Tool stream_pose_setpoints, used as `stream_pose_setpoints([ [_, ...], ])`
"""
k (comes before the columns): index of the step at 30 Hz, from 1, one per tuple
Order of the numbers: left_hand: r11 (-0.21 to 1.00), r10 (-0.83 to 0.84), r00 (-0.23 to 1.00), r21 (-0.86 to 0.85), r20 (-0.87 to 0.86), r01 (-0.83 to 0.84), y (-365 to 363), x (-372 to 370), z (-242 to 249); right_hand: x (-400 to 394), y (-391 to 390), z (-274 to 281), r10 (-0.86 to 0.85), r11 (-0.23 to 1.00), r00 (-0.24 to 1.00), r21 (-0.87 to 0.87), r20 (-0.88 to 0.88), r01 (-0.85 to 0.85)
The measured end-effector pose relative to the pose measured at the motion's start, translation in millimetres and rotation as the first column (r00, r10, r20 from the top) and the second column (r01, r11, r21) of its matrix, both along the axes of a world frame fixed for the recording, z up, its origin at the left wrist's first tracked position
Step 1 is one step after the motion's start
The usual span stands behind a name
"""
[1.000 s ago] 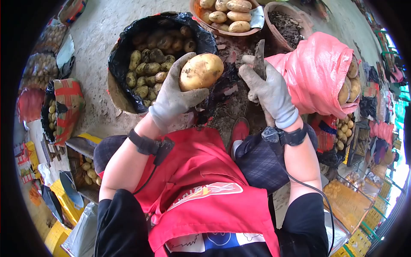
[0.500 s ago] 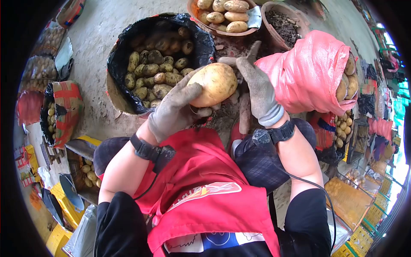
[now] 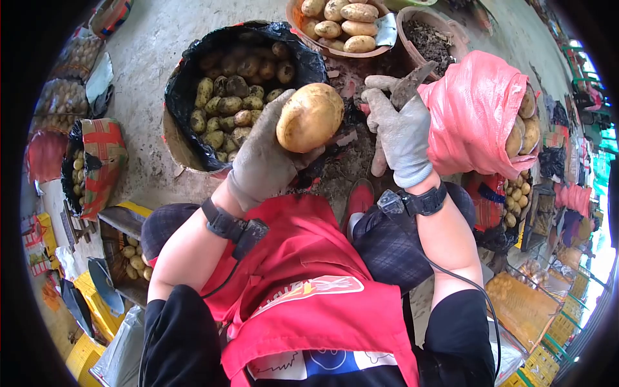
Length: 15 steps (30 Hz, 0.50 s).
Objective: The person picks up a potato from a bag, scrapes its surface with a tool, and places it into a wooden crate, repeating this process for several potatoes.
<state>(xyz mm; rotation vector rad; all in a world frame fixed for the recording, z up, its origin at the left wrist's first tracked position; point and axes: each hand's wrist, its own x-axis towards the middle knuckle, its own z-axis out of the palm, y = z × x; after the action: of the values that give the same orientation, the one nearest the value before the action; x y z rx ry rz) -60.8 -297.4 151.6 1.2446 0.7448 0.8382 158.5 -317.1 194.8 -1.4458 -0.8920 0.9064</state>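
Observation:
My left hand [image 3: 267,155], in a dirty grey glove, is closed around a large yellow-brown potato [image 3: 311,118], held up in front of me. To its right is my right hand [image 3: 403,135], gloved too, its thumb and forefinger pointing left. A dark, dirty blade, which looks like a knife [image 3: 412,85], sticks up from this hand; its handle is hidden. Behind the left hand stands a bin lined with black plastic [image 3: 177,97], holding many smaller, greenish potatoes [image 3: 229,105]. Close beside my right hand lies a pink sack [image 3: 471,116] with large potatoes [image 3: 530,132] at its mouth.
At the top, a round tub [image 3: 303,29] holds large potatoes, next to a bucket [image 3: 405,32] of dark dirt and scraps. A red-and-tan bag [image 3: 106,161] of potatoes stands left. Crates [image 3: 122,222] and more sacks line both sides. A red shoe [image 3: 361,195] rests below my hands.
The potato has moved slightly left and up in my left hand and turned. My right hand has drawn away to the right, and the blade has swung to the right.

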Motion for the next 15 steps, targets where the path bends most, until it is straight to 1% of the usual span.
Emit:
stream_pose_setpoints([
  [1,1.000,0.000,1.000,0.003,0.001,0.000,2,-4,0,4,-3,-2,0.035,0.999,0.999,-0.023,-0.002,-0.035],
  [2,0.949,0.003,0.926,0.294,-0.377,0.116,7,-7,15,3,-5,0,0.036,0.999,0.999,-0.020,0.001,-0.035],
  [3,0.810,0.128,0.723,0.492,-0.679,0.320,10,-9,23,1,-8,3,0.042,0.998,0.997,-0.047,0.059,-0.039],
  [4,0.808,0.134,0.724,0.498,-0.677,0.316,10,-9,23,-2,-11,6,0.049,0.997,0.992,-0.073,0.117,-0.041],
  [5,0.842,0.102,0.812,0.485,-0.575,0.237,9,-8,21,-8,-14,4,0.095,0.994,0.995,0.049,0.038,-0.097],
  [6,0.873,0.077,0.885,0.459,-0.459,0.163,7,-6,18,-14,-15,2,0.048,0.992,0.956,0.095,0.289,-0.078],
  [8,0.927,0.043,0.979,0.374,-0.199,0.035,2,-1,13,-26,-18,5,0.092,0.950,0.980,0.281,0.175,-0.139],
  [9,0.949,0.038,0.997,0.316,-0.063,-0.016,0,2,13,-29,-20,5,0.108,0.958,0.972,0.237,0.210,-0.158],
  [10,0.946,0.039,0.997,0.323,-0.063,-0.017,-2,3,13,-29,-21,3,0.108,0.957,0.972,0.244,0.210,-0.159],
  [11,0.982,0.025,0.954,-0.188,0.300,0.034,-5,3,16,-30,-21,1,0.111,0.956,0.940,0.222,0.322,-0.189],
  [12,0.764,0.192,0.789,-0.593,0.584,0.253,-9,3,18,-32,-20,1,0.117,0.954,0.896,0.201,0.428,-0.221],
  [13,0.757,0.207,0.768,-0.597,0.607,0.267,-10,1,17,-29,-16,5,0.111,0.971,0.869,0.132,0.482,-0.197],
  [14,0.754,0.238,0.785,-0.619,0.572,0.222,-10,-1,14,-25,-16,6,0.068,0.977,0.884,0.151,0.462,-0.154],
  [15,0.785,0.226,0.798,-0.590,0.559,0.191,-10,-6,15,-18,-12,5,0.038,0.984,0.901,0.140,0.431,-0.109],
])
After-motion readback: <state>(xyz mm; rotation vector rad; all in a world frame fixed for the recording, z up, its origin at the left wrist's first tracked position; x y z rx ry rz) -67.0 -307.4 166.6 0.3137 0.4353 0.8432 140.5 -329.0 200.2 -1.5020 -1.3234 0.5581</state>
